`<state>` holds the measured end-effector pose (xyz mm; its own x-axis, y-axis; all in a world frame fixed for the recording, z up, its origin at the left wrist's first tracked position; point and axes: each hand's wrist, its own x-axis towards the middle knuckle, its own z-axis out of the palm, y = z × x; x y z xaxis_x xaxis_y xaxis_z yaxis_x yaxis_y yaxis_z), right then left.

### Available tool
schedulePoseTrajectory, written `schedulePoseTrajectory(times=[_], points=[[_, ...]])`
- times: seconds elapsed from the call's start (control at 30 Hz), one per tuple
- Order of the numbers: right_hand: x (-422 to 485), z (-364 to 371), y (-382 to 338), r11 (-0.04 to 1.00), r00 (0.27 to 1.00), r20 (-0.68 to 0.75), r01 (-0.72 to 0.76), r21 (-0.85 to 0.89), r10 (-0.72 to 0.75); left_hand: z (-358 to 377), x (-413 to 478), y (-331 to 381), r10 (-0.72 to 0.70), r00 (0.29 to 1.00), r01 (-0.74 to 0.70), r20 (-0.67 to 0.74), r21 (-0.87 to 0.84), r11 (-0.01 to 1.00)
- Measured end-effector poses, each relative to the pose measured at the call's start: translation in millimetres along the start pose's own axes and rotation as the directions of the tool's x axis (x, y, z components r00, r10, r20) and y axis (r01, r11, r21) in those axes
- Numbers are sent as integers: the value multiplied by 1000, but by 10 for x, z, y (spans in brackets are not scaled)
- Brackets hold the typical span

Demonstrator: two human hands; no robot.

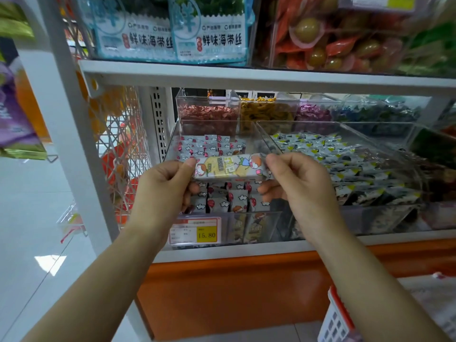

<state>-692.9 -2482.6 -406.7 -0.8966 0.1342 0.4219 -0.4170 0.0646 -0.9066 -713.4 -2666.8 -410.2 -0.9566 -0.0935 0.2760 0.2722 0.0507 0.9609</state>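
Observation:
A long snack packet (229,167), yellow and white with cartoon figures, is held level in front of the shelf. My left hand (164,186) pinches its left end and my right hand (299,183) pinches its right end. Right behind and below it stands a clear plastic bin (249,215) with several small grey packets (227,201) printed with clouds and red shapes. The packet hides part of that bin's contents.
A price tag (195,230) reading 15.80 hangs on the bin front. A second clear bin (350,169) of grey-yellow packets sits to the right. Candy bins (208,114) stand behind, seaweed bags (172,30) on the shelf above. A red-white basket (338,317) is at the lower right.

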Motion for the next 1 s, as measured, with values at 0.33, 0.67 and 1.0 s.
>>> schedulePoseTrajectory(times=[0.33, 0.67, 1.0], points=[[38, -19, -13, 908, 974, 35, -222, 354, 224, -23, 4, 48, -86, 964, 166, 252, -318, 933], [36, -70, 36, 957, 985, 24, -170, 236, 169, -75, 37, 7, 88, 981, -85, 175, -26, 996], [38, -69, 69, 997, 997, 75, -1, -76, 7, -118, 59, 44, 4, 970, 7, 243, -48, 999]])
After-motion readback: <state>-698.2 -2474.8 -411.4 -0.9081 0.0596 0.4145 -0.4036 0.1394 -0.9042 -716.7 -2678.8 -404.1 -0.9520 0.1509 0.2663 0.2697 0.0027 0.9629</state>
